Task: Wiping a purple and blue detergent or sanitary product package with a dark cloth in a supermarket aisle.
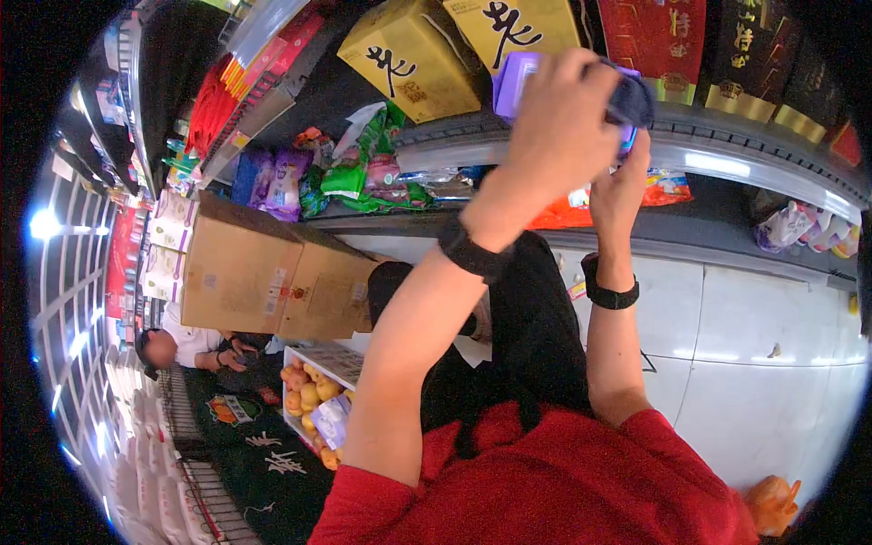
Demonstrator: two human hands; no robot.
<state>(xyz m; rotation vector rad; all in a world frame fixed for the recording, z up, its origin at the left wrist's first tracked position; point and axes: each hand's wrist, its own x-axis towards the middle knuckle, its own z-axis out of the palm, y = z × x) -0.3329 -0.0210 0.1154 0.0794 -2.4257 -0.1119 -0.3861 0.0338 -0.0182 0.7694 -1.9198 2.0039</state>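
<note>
In front of the shelf edge, my right hand (621, 180) grips the lower right end of a purple package (512, 85). My left hand (562, 119) lies across the package's front, slightly blurred, with a dark cloth-like item (630, 101) bunched at its fingers. Much of the package is hidden behind my left hand. Just behind it on the shelf stand a yellow gift box (518, 27) and a red gift box (654, 41).
Cardboard cartons (238, 266) stand left of my legs, near a white crate (289, 409) of fruit. Bagged goods (371, 170) fill the lower shelf. A seated person (197, 344) is at the far left. An orange bag (771, 505) lies on the tiled floor (749, 327).
</note>
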